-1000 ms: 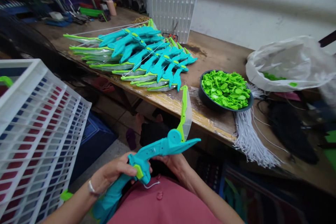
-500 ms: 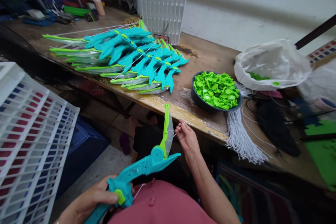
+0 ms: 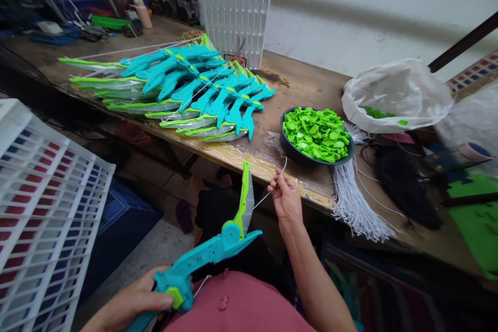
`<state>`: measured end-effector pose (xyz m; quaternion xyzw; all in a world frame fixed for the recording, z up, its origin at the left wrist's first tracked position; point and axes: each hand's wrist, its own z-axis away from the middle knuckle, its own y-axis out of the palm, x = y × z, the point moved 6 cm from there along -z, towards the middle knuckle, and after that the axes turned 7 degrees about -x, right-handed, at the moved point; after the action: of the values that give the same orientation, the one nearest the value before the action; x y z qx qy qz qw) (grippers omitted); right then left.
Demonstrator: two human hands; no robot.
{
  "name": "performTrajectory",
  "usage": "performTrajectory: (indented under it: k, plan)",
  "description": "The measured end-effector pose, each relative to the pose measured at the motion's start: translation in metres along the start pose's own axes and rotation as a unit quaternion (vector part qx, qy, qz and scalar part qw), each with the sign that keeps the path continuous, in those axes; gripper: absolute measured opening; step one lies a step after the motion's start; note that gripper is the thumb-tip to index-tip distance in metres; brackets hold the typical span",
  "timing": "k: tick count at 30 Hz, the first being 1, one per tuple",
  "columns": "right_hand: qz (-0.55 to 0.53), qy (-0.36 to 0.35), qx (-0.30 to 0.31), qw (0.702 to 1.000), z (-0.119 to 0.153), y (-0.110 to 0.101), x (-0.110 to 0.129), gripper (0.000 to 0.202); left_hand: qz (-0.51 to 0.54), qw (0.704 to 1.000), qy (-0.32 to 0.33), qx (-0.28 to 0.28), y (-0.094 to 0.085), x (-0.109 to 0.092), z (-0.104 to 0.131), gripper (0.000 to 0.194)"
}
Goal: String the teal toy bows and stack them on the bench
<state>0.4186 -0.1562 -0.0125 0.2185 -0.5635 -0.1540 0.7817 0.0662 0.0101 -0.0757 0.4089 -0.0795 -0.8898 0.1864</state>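
From where I stand, the work is off the table, in front of the near edge of the tabletop (image 3: pixel 218 151). The left hand (image 3: pixel 142 293) is wrapped round the grip of a teal bow (image 3: pixel 198 253), its thumb lying across the front, by the green cap (image 3: pixel 176 296) set in the grip. That low hold near the body seems meant to steady the bow while leaving its far end free. There a green limb (image 3: pixel 244 192) with a clear fin stands up towards the table

The right hand (image 3: pixel 286 197) is just off the near edge, palm turned up, its fingertips pinched together on a thin white cord (image 3: pixel 261 201). The cord runs fairly straight from the limb to the fingers, which suggests light tension, and its loose end curls up past them. I cannot tell where it is fastened behind the fin. A second white string (image 3: pixel 201 286) shows beside the grip

A stack of bows (image 3: pixel 229 93) lies along the near edge, left of the bowl, overlapping in a row, likely to save room. The bowl (image 3: pixel 298 156) of green caps (image 3: pixel 317 132) sits near that same edge, within easy reach of the right hand, I would say. Beside it a bundle of cords (image 3: pixel 352 205) spills over the edge, perhaps so that single ones pull away cleanly. A white bag (image 3: pixel 420 78) with more green pieces stands further right, and a white crate (image 3: pixel 10 111) is off to the left of the knees
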Motion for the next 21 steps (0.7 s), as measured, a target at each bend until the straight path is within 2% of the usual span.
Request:
performTrajectory:
  k: [4, 7, 10, 14, 21]
  plan:
    - [0.024, -0.040, 0.015, 0.999, 0.007, 0.007, 0.010, 0.043, -0.044, 0.999, 0.012, -0.010, -0.005, 0.010, -0.007, 0.053]
    - [0.141, -0.125, 0.058, 0.980, 0.018, 0.016, 0.019, 0.029, -0.084, 0.996, 0.026, -0.012, -0.006, 0.015, -0.014, 0.056]
    - [0.255, -0.219, 0.086, 0.938, 0.028, 0.023, 0.026, 0.015, -0.114, 0.993, 0.033, -0.027, -0.008, 0.021, -0.018, 0.055]
    - [0.343, -0.334, 0.084, 0.874, 0.036, 0.031, 0.035, 0.015, -0.130, 0.990, 0.032, -0.043, -0.009, 0.027, -0.019, 0.057]
    - [0.427, -0.411, 0.094, 0.800, 0.041, 0.041, 0.031, 0.018, -0.181, 0.982, 0.025, -0.037, 0.004, 0.009, -0.012, 0.061]
